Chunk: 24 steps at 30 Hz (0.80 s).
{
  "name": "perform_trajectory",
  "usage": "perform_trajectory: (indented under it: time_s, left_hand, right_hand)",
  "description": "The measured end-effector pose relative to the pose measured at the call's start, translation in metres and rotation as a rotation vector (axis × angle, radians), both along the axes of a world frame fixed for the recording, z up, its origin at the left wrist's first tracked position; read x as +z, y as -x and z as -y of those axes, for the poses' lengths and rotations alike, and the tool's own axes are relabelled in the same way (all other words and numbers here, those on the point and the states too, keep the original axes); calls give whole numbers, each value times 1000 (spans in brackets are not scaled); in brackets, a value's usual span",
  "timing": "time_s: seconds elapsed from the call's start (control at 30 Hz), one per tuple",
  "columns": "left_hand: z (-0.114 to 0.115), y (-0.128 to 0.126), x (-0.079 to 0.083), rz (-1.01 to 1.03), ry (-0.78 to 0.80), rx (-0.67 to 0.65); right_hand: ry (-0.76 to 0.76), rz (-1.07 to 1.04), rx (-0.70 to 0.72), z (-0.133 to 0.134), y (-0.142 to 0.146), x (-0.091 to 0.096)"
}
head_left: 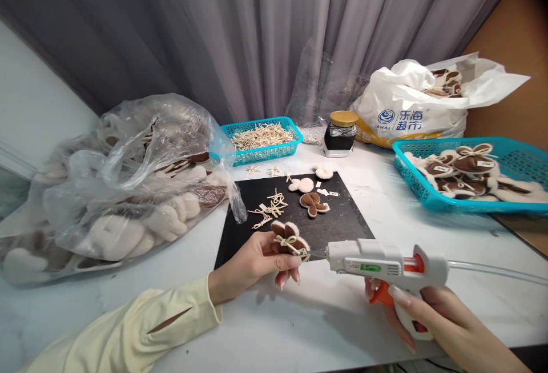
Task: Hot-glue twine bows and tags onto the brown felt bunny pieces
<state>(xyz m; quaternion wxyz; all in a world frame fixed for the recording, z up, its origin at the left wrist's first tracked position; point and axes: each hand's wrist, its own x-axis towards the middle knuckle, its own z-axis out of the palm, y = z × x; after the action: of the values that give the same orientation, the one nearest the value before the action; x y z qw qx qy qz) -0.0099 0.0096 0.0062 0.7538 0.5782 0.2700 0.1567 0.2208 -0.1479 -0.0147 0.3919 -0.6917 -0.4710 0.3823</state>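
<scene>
My left hand (261,256) is closed on a small brown and cream plush bunny piece (287,238) with a cream bow and a small white label near its lower right. In my right hand (432,310) is a white hot glue gun (372,259) with an orange trigger and a clear glue stick in its back. The nozzle points left, close to the label end of the piece; I cannot tell whether they touch. Beyond them, on a black mat (342,213), lie cream cord bows (272,208), another brown plush piece (312,204), white plush pieces (301,184) and small labels (323,192).
A clear plastic bag (141,190) of plush pieces fills the left side. Behind the mat stand a blue basket (268,153) of cord bows and a dark jar (340,133) with a gold lid. On the right are a white shopping bag (411,107) and a blue basket (471,206) of finished-looking bunnies.
</scene>
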Motion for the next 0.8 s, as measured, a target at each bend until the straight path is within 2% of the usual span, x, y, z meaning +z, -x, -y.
perform_trajectory:
  time_s: [0.27, 0.5, 0.63, 0.8]
  left_hand:
    - [1, -1, 2, -15, 2, -1]
    - [1, -1, 3, -21, 3, 6]
    - [0, 0, 2, -27, 0, -2]
    - [0, -1, 2, -60, -4, 28]
  right_hand:
    - [67, 64, -30, 2, -3, -8]
    - [61, 58, 98, -3, 1, 6]
    - [20, 39, 56, -4, 7, 10]
    - [-21, 87, -38, 4, 0, -3]
